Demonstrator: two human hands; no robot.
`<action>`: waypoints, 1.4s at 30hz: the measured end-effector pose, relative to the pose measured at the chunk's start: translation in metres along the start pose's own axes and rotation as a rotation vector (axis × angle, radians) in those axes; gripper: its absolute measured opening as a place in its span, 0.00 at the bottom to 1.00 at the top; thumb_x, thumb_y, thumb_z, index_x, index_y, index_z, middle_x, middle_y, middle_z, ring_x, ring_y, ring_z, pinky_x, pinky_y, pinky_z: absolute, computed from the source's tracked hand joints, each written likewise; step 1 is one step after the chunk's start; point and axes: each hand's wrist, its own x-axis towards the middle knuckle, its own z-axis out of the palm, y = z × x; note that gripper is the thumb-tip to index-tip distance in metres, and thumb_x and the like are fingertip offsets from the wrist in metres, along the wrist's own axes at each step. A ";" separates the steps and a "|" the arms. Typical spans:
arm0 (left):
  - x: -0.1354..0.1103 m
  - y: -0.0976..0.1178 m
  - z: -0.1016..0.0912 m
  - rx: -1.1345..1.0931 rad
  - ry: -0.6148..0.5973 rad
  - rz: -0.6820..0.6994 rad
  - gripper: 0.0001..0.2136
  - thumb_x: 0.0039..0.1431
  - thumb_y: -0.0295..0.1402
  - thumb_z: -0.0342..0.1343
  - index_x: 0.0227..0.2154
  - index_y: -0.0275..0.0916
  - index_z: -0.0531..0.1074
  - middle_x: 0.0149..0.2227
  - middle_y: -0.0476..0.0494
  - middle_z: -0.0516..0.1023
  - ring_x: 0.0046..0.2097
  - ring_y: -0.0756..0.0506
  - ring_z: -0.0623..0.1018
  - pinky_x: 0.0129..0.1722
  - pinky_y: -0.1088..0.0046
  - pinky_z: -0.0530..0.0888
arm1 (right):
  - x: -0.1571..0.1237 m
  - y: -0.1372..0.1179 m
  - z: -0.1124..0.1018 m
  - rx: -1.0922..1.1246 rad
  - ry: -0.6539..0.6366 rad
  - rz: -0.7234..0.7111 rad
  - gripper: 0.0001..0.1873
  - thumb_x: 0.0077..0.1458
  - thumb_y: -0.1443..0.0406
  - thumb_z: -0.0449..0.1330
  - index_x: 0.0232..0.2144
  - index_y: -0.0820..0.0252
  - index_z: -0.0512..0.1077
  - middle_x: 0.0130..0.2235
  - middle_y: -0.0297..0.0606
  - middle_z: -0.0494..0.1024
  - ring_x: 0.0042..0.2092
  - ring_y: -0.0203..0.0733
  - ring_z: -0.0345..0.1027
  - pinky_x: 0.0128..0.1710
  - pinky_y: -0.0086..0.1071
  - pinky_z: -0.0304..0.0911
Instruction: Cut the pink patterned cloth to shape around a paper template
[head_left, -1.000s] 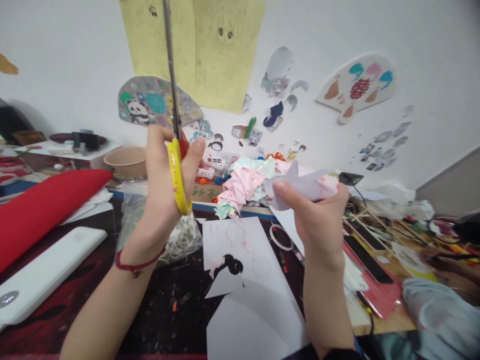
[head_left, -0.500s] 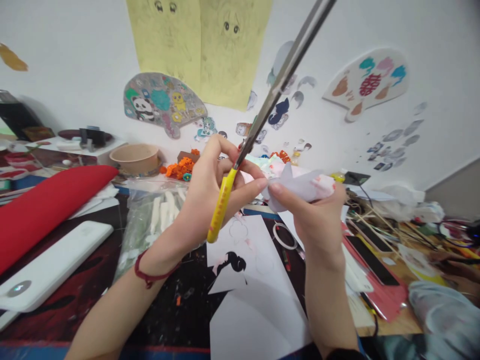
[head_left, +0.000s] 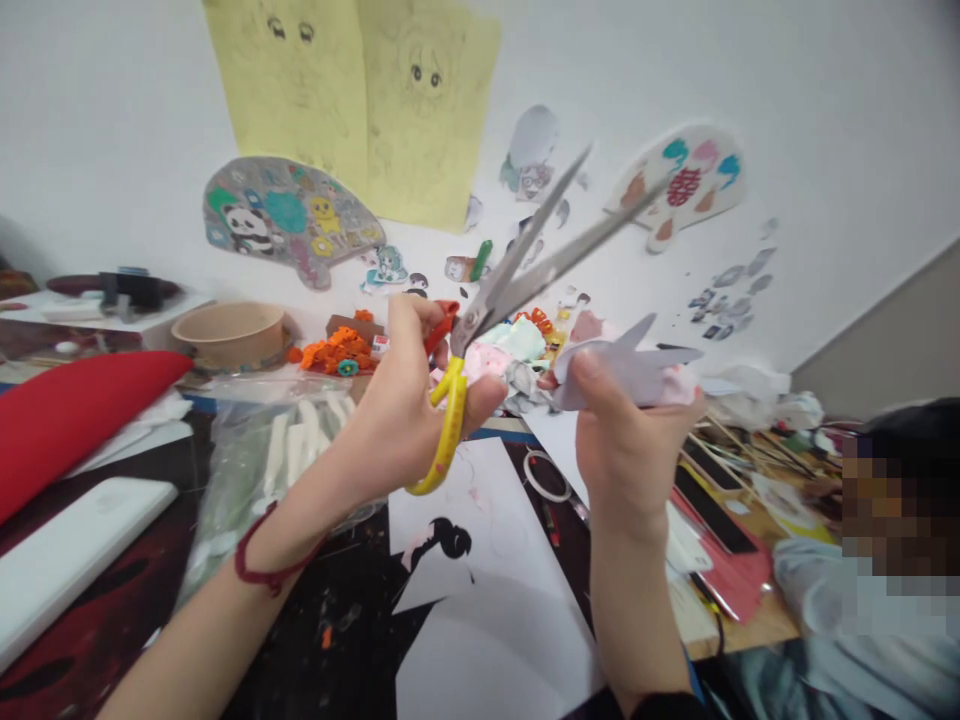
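My left hand [head_left: 409, 410] is closed round the handles of a pair of scissors [head_left: 471, 322], one yellow, one red. The blades are spread and point up and to the right. My right hand [head_left: 626, 430] pinches a cut piece of paper [head_left: 634, 365], pale grey-white with pointed strips and a pinkish patterned part. The blades are apart from this paper. Beneath the hands, white paper sheets [head_left: 495, 640] lie on the dark table, one with a black and pink figure [head_left: 450, 540] on it.
At the left are a clear bag of white sticks [head_left: 292, 440], a white phone-like device [head_left: 82, 560], a red object [head_left: 82, 430] and a round tan container [head_left: 229, 335]. A white ring [head_left: 546, 475] lies right of the sheets. Another person [head_left: 892, 520] is at the right edge.
The scissors have opened, from closed blades to blades spread wide, and have tilted to the right. Both hands have moved slightly apart. The view has shifted to the right.
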 end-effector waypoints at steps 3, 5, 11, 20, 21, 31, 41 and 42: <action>-0.002 -0.002 0.005 0.030 -0.094 0.045 0.25 0.56 0.44 0.67 0.44 0.44 0.57 0.39 0.48 0.65 0.33 0.49 0.67 0.31 0.68 0.64 | 0.002 -0.008 -0.001 0.023 0.080 -0.023 0.11 0.44 0.62 0.77 0.28 0.53 0.79 0.32 0.30 0.80 0.29 0.36 0.73 0.29 0.35 0.76; -0.003 0.003 0.008 0.067 -0.111 0.061 0.21 0.59 0.43 0.65 0.42 0.43 0.57 0.35 0.51 0.63 0.32 0.49 0.65 0.31 0.68 0.63 | 0.002 -0.012 -0.001 0.046 0.102 -0.044 0.11 0.43 0.62 0.77 0.28 0.53 0.79 0.31 0.30 0.80 0.30 0.36 0.74 0.29 0.34 0.76; -0.003 0.019 0.011 0.139 -0.139 0.033 0.20 0.58 0.45 0.63 0.42 0.43 0.59 0.30 0.52 0.66 0.30 0.48 0.66 0.30 0.68 0.63 | 0.001 -0.013 -0.001 -0.040 0.101 -0.074 0.12 0.44 0.62 0.74 0.32 0.52 0.78 0.31 0.31 0.82 0.31 0.39 0.78 0.33 0.37 0.79; -0.005 0.025 0.012 0.139 -0.160 -0.008 0.20 0.57 0.47 0.63 0.41 0.42 0.60 0.32 0.50 0.69 0.31 0.47 0.68 0.30 0.69 0.65 | -0.002 -0.012 -0.001 0.014 0.101 -0.083 0.09 0.43 0.67 0.74 0.27 0.53 0.78 0.27 0.29 0.83 0.32 0.42 0.82 0.36 0.36 0.80; -0.005 0.026 0.012 0.136 -0.159 -0.006 0.19 0.58 0.46 0.63 0.41 0.42 0.60 0.32 0.50 0.69 0.31 0.48 0.68 0.30 0.69 0.65 | -0.002 -0.012 -0.001 0.006 0.102 -0.083 0.09 0.43 0.67 0.74 0.27 0.53 0.78 0.27 0.30 0.83 0.33 0.42 0.82 0.37 0.37 0.81; -0.004 0.027 0.012 0.163 -0.190 -0.029 0.18 0.60 0.47 0.60 0.41 0.42 0.59 0.29 0.53 0.64 0.29 0.48 0.64 0.28 0.69 0.63 | -0.001 -0.011 -0.004 0.010 0.022 -0.147 0.08 0.45 0.68 0.74 0.31 0.54 0.81 0.31 0.31 0.85 0.33 0.42 0.82 0.39 0.38 0.81; -0.005 0.033 0.010 0.198 -0.229 -0.098 0.19 0.60 0.47 0.59 0.41 0.41 0.59 0.29 0.54 0.65 0.28 0.49 0.65 0.30 0.69 0.64 | 0.004 -0.012 -0.005 0.108 -0.019 -0.239 0.16 0.43 0.76 0.73 0.33 0.52 0.81 0.31 0.26 0.84 0.34 0.35 0.79 0.37 0.29 0.78; -0.005 0.033 0.010 0.197 -0.228 -0.095 0.18 0.60 0.46 0.59 0.41 0.42 0.59 0.29 0.54 0.65 0.27 0.49 0.65 0.30 0.69 0.64 | 0.004 -0.012 -0.005 0.116 -0.011 -0.244 0.16 0.42 0.76 0.73 0.33 0.52 0.81 0.32 0.26 0.84 0.35 0.35 0.78 0.38 0.29 0.78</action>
